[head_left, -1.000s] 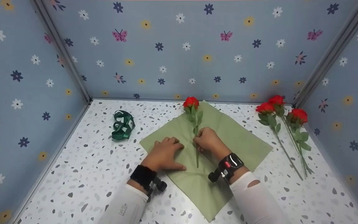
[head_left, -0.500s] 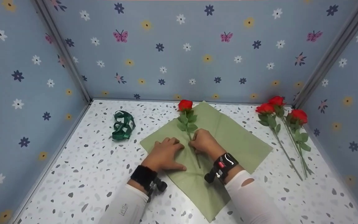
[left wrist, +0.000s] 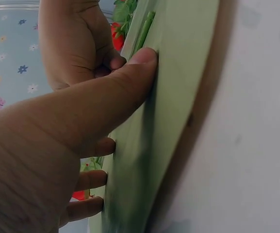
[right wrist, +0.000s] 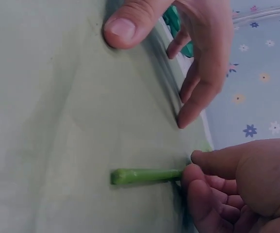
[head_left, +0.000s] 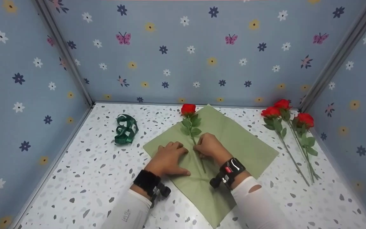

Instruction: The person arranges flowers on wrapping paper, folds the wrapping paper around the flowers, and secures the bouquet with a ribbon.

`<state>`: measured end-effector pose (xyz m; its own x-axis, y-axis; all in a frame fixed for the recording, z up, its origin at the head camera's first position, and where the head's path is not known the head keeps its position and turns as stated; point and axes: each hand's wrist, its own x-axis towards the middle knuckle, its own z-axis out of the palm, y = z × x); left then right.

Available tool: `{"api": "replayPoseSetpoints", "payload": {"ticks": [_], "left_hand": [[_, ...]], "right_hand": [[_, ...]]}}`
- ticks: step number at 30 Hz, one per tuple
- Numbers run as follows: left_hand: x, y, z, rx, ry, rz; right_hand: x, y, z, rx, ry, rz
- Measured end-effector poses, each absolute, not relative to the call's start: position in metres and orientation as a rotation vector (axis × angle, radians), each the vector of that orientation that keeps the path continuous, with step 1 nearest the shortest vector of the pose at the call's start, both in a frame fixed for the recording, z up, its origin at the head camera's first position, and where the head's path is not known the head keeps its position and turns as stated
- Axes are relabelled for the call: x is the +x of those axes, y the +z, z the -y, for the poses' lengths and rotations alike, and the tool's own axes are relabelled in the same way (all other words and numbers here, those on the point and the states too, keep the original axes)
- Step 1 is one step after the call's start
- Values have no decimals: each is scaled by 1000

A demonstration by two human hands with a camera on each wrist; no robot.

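Note:
A single red rose [head_left: 188, 109] with green leaves lies along the sheet of sage-green wrapping paper [head_left: 240, 143], its bloom at the paper's far left edge. My right hand [head_left: 211, 146] pinches the rose's stem [right wrist: 147, 175] between thumb and fingers; the cut end points back toward me, as the right wrist view shows. To the left of the stem, my left hand [head_left: 167, 159] rests spread on the paper with fingertips and thumb pressing it. The left thumb [left wrist: 130, 73] lies close to the paper's near edge in the left wrist view.
Several more things lie on the speckled table [head_left: 91, 178]: three red roses [head_left: 305, 119] with long stems at the right, and a bundle of dark green ribbon [head_left: 125, 128] at the back left. Patterned blue panels [head_left: 189, 57] enclose the back and both sides.
The rose's bloom has swung left and slightly toward me, so the stem now slants. My right hand shifted a little left with it. My left hand has stayed in place.

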<state>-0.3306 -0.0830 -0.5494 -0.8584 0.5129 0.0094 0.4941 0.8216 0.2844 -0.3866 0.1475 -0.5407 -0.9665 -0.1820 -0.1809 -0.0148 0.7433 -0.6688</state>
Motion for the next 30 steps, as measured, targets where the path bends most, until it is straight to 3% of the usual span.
{"api": "replayPoseSetpoints", "payload": {"ticks": [8, 20, 30], "left_hand": [[-331, -547, 83, 790, 394, -2946], [-327, -546, 83, 763, 400, -2894], [-325, -544, 83, 778, 376, -2876]], "right_hand": [[-379, -529, -201, -121, -1115, -2743], [-378, -483, -338, 92, -992, -2793], [-360, -493, -430, 388, -921, -2827]]}}
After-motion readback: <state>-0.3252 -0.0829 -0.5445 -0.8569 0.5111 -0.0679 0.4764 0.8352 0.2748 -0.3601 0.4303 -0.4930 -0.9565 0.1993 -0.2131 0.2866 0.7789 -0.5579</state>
